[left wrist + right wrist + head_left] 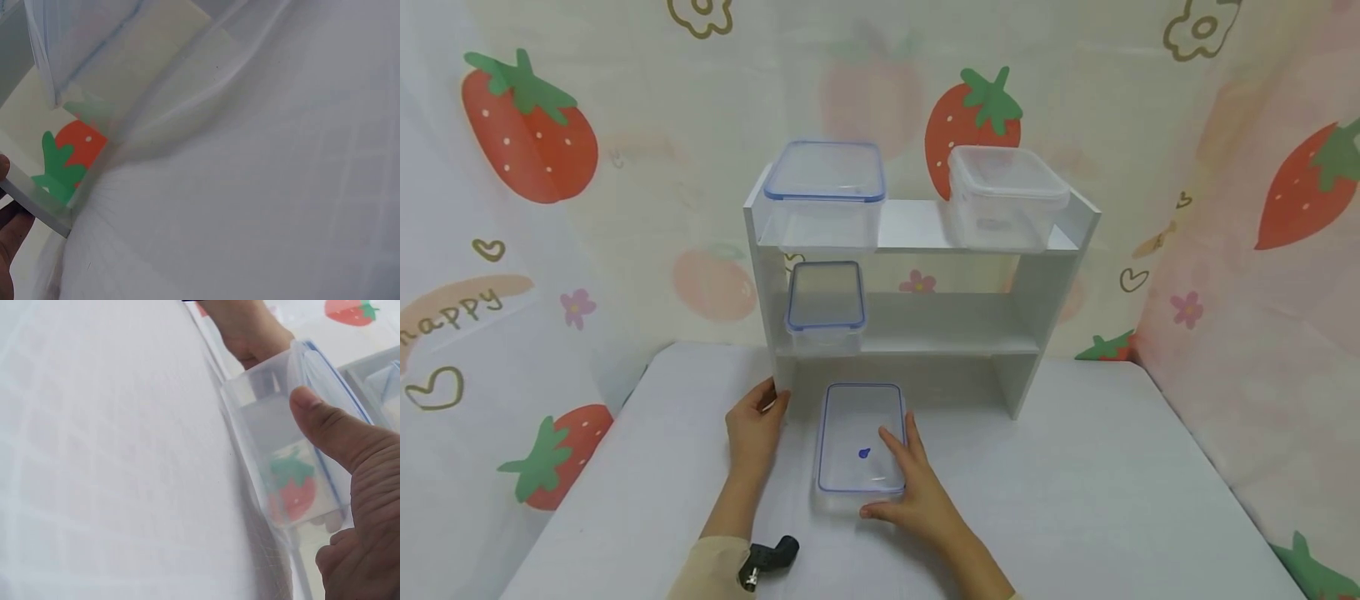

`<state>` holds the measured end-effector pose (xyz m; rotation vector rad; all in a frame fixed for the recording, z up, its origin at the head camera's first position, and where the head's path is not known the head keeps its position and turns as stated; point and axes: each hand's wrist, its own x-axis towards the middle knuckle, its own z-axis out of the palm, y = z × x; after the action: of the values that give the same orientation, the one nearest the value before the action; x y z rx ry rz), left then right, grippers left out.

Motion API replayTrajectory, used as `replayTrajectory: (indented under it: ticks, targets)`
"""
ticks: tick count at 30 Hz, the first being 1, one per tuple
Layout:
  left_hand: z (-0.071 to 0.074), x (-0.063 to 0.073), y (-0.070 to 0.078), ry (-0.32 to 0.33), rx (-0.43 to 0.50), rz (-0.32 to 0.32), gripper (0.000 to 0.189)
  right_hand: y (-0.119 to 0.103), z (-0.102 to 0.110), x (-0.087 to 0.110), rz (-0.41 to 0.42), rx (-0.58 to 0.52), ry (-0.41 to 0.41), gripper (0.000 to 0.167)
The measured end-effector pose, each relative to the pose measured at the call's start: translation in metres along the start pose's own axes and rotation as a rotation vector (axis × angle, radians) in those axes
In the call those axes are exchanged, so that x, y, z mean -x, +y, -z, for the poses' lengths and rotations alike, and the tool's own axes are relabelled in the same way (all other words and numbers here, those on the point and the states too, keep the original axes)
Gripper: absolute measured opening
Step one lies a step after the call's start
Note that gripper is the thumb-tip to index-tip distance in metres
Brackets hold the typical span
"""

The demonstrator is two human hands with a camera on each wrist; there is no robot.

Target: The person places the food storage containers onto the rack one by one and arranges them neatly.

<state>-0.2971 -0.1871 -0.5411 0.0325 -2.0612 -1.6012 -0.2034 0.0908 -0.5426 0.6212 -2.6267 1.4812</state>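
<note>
A lidded clear food container [850, 417] with a blue-edged lid and a small blue mark sits on the table before the shelf's lowest opening. My right hand [917, 492] rests at its near right corner, fingers spread over the lid's edge and right side. In the right wrist view, the thumb [325, 422] lies along the container's near side [269, 444]. My left hand [754, 425] grips the lower left panel of the white shelf [1026, 325]. The left wrist view shows fingers [15, 234] and thumb on opposite sides of the panel [37, 203].
On the top shelf stand a large blue-rimmed container [827, 179] at left and a clear-lidded one [1007, 196] at right. A smaller blue-rimmed container [826, 304] sits at the middle shelf's left. White cloth covers the table [1112, 492]; a strawberry-print backdrop [700, 150] stands behind.
</note>
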Motion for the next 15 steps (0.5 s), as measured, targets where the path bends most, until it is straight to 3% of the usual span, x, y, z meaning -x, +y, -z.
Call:
replayTrajectory:
  ticks: [6, 15]
  targets:
    - [0.0004, 0.0001, -0.0005, -0.004, 0.016, -0.03, 0.035, -0.0005, -0.0013, 0.0007, 0.01, 0.019, 0.021, 0.113]
    - [0.0004, 0.0002, -0.0001, -0.001, 0.0, 0.006, 0.036, 0.0032, -0.0034, 0.002, 0.029, 0.011, 0.049, 0.114]
